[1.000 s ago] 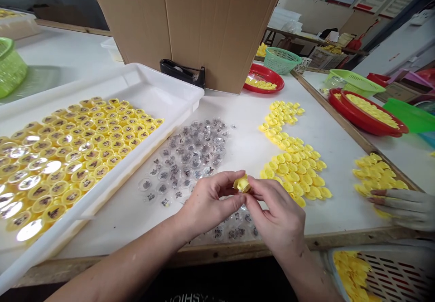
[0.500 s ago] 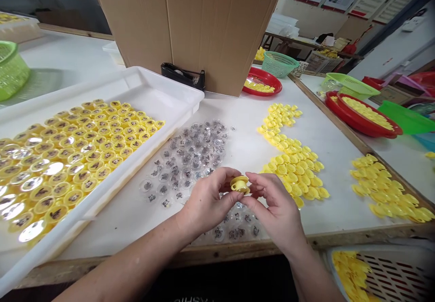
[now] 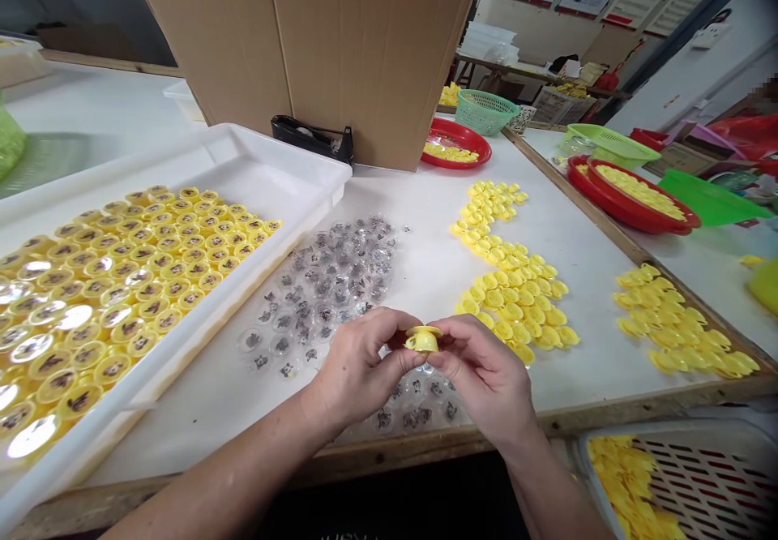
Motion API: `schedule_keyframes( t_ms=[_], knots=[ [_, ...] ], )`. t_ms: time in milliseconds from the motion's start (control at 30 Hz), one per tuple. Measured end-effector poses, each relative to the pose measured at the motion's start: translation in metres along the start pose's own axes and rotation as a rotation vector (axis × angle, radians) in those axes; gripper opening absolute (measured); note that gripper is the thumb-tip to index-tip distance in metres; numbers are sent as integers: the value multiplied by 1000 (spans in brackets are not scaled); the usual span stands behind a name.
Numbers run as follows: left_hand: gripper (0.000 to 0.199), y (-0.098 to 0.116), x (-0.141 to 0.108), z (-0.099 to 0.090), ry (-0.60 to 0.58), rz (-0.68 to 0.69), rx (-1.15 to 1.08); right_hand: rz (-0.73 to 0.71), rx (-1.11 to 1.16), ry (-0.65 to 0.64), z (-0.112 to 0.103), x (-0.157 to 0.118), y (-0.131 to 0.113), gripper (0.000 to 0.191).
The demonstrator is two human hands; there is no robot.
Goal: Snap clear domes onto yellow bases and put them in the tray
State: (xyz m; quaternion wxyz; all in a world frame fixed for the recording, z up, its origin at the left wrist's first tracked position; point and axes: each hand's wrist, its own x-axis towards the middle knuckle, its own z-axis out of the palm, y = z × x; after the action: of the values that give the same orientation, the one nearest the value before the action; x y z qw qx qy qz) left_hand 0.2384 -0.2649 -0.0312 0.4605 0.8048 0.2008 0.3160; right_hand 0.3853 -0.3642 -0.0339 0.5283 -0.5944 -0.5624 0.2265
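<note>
Between my two hands is a small yellow toy cup (image 3: 424,340) with a wide saucer-like disc on top and a little handle on its left side. My left hand (image 3: 368,362) pinches it from the left, thumb below and fingers behind. From the right, my right hand (image 3: 480,370) grips the same cup with thumb and fingertips. Under and beyond the hands lie many clear plastic discs (image 3: 328,280) with small printed animal pictures. To the right, a winding heap of yellow saucer-like pieces (image 3: 516,301) rests on the white table (image 3: 419,224).
A white tray (image 3: 304,163) of yellow cups with printed tops fills the left. Behind stand a black tape dispenser (image 3: 313,139) and a tall cardboard box (image 3: 340,53). Red plates (image 3: 632,195) and green baskets lie right. A slotted crate (image 3: 698,475) with yellow pieces sits lower right.
My hands have turned the yellow cup more upright, so its side and flat top edge now show. The view has shifted slightly to the right.
</note>
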Motion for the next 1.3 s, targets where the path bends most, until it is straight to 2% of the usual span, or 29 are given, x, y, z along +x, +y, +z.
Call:
schedule_keyframes(
  t_ms=[200,300,367,467,567,800,967,1033,1100,1133,1233,1300],
  knots=[
    [17,-3,-1,3,-34,-150,-9,221,233,-35,2,2,10,12],
    [23,-9,3,4,-119,-271,-279,330,347,9,3,4,16,14],
    [31,-12,6,5,-169,-300,-485,396,492,60,7,6,19,14],
    [43,-12,7,8,-182,-319,-595,471,679,106,14,6,21,17],
    [42,-9,7,10,-147,-367,-665,496,745,120,20,5,22,18],
    [32,-9,8,7,-138,-400,-761,468,700,69,23,3,22,16],
    [40,-13,7,7,-191,-443,-794,478,705,44,25,1,27,17],
    [42,-12,10,2,-177,-454,-795,497,737,57,25,1,32,22],
    [42,-11,20,-16,-84,-442,-684,516,715,90,24,1,37,30],
    [42,-10,28,-30,-7,-421,-589,524,676,109,24,1,38,34],
    [42,-13,62,-97,249,-347,-167,549,510,131,23,1,39,43],
    [38,-23,89,-148,348,-365,200,554,427,122,24,2,37,47]
  ],
)
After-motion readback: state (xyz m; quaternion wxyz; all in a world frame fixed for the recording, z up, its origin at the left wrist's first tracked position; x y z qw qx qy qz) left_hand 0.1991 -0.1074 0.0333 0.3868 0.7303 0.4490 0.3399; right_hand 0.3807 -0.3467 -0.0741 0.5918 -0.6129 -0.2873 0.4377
